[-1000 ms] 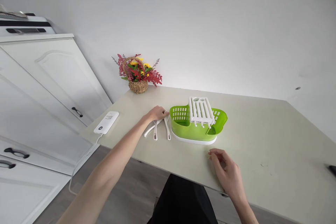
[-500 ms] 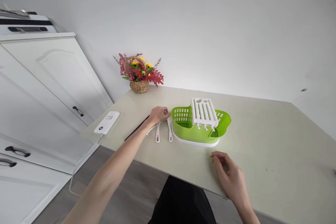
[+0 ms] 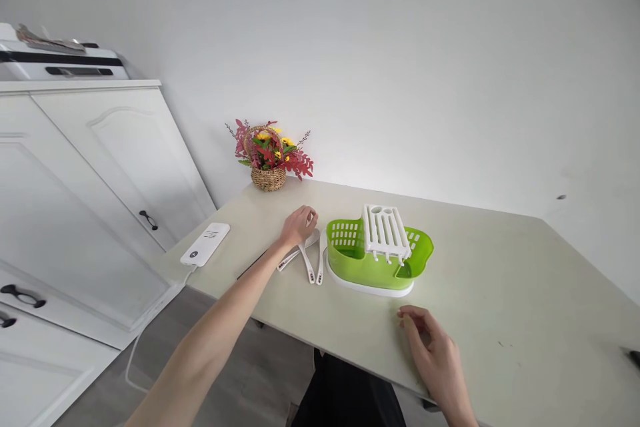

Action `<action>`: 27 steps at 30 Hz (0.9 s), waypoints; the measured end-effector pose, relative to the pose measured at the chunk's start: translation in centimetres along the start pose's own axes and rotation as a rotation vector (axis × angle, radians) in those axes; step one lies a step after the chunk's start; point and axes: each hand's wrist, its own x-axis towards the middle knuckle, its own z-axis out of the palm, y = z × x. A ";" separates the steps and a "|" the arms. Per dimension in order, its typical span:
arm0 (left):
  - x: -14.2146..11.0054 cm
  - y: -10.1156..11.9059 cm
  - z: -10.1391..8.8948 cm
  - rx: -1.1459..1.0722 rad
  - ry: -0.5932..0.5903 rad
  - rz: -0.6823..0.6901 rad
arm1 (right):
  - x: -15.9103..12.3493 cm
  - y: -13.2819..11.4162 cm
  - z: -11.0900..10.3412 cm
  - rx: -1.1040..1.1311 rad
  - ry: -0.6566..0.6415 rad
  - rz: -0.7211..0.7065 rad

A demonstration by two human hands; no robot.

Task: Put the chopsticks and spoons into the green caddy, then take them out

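Observation:
My left hand is stretched over a small group of white utensils on the left part of the table. Its fingers are curled closed, and their grip is hidden. Below the hand lie a white spoon, a second white spoon slanting left, and a third white utensil. A thin dark stick is partly covered by the forearm. Beside these stands a green basket on a white base, with a white slotted rack on top. My right hand rests near the table's front edge, fingers curled together, nothing visible in them.
A wicker basket of artificial flowers stands at the back left of the table. A white power bank with a cable lies at the left edge. White cabinets stand at the left, with a printer on top.
The view has tilted slightly upward. My left hand has shifted a little away, and the spoons beneath it have turned and lie closer together. My right hand stays in place.

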 end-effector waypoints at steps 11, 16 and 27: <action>5.1 9.0 -6.0 -0.374 0.301 0.154 | 0.0 0.4 0.2 -0.001 -0.005 -0.021; 3.9 16.8 -9.3 -0.385 -0.029 0.478 | -0.1 0.4 0.2 -0.003 0.005 -0.031; -2.8 22.6 -5.3 0.123 -0.105 0.481 | 0.1 0.0 0.4 0.053 0.010 -0.048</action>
